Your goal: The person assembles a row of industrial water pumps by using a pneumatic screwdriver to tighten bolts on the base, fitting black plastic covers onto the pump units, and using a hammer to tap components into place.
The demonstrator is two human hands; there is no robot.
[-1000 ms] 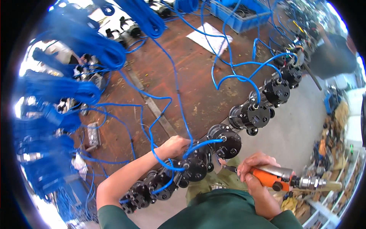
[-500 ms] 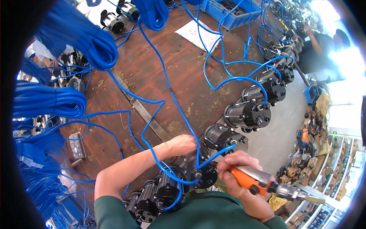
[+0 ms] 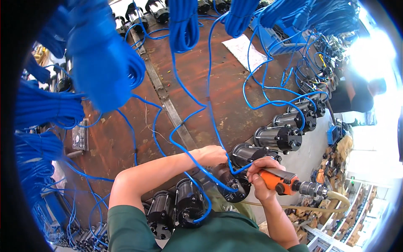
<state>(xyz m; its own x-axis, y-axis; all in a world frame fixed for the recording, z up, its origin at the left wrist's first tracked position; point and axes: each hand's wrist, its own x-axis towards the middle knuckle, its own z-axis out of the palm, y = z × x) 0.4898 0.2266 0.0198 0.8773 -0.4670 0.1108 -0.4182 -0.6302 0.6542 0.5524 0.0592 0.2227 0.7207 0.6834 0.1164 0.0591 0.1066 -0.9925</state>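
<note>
My right hand (image 3: 264,176) is wrapped round an orange and grey air tool (image 3: 275,181). A pale hose (image 3: 338,199) bends away from its metal fitting. The tool's working end is hidden by my fingers, close to a steel cylinder unit (image 3: 235,189) with a black end cover, which looks like a pump. My left hand (image 3: 212,156) is closed beside that unit's far side, its fingertips hidden. A blue cable (image 3: 218,182) runs from the black cover, past my left forearm. Two similar units (image 3: 189,201) stand left of it, against my body.
More cylinder units (image 3: 277,138) curve along the table's right edge. Coiled blue cable bundles (image 3: 184,29) hang at the left and far side. A white sheet (image 3: 241,50) and a blue crate (image 3: 281,44) lie far right. Another person (image 3: 357,96) is beyond the table's right edge.
The whole view has shifted, with the table and hanging cable bundles now farther right. The tool's hose now loops back toward my body. Both hands stay at the same unit.
</note>
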